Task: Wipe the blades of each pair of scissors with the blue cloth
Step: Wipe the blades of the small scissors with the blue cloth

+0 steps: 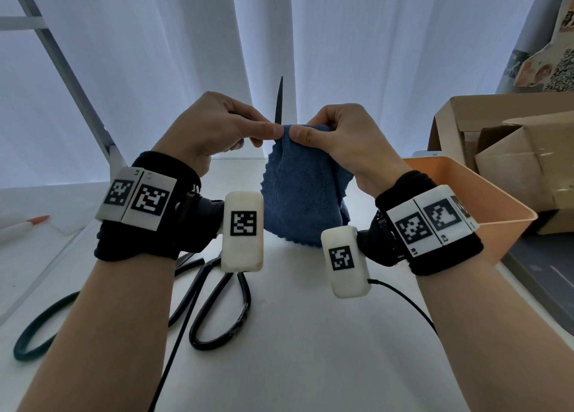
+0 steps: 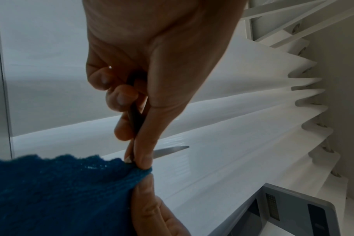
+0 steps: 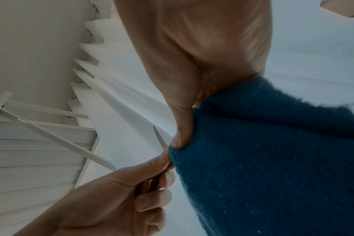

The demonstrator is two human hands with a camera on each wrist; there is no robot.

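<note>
My left hand [image 1: 217, 128] grips a small dark pair of scissors [image 1: 279, 100] by the handle, its pointed blades standing upright above my fingers. In the left wrist view the scissors' blade tip [image 2: 172, 150] shows past the thumb. My right hand [image 1: 335, 135] pinches the blue cloth [image 1: 301, 187] at its top edge, right against the blades' base. The cloth [image 3: 263, 159] hangs down from the right hand above the white table [image 1: 295, 334]. Both thumbs nearly touch. A large black-handled pair of scissors [image 1: 217, 299] lies on the table below my left wrist.
A dark green loop handle [image 1: 40, 327] lies at the table's left front. An orange bin [image 1: 484, 200] stands at the right, with cardboard boxes [image 1: 512, 156] behind it. A white pen with an orange tip [image 1: 25, 225] lies at far left. White curtains hang behind.
</note>
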